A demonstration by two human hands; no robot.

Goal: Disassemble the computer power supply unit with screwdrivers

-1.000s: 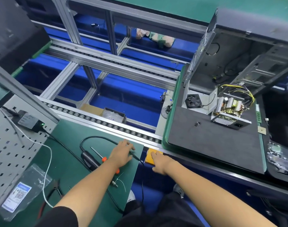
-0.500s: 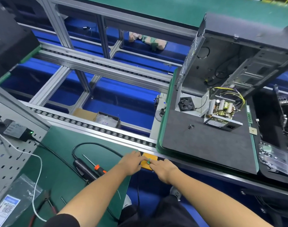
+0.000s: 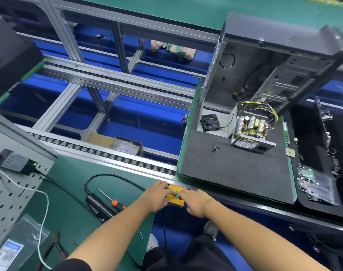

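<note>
The opened power supply unit sits on a dark pallet mat at the right, its lid with the fan lying beside it and loose screws in front. An orange-handled screwdriver and a black electric screwdriver lie on the green bench. My left hand and my right hand both rest at a yellow button box with a green button; their fingertips meet at the button. Neither hand holds a tool.
An empty computer case stands open behind the power supply. A roller conveyor rail runs between bench and pallet. A perforated panel with a power adapter, a plastic bag and cutters lie at left.
My left hand left the bench by the screwdrivers and moved right onto the yellow box. My right hand stayed at the box. The view shifted slightly left.
</note>
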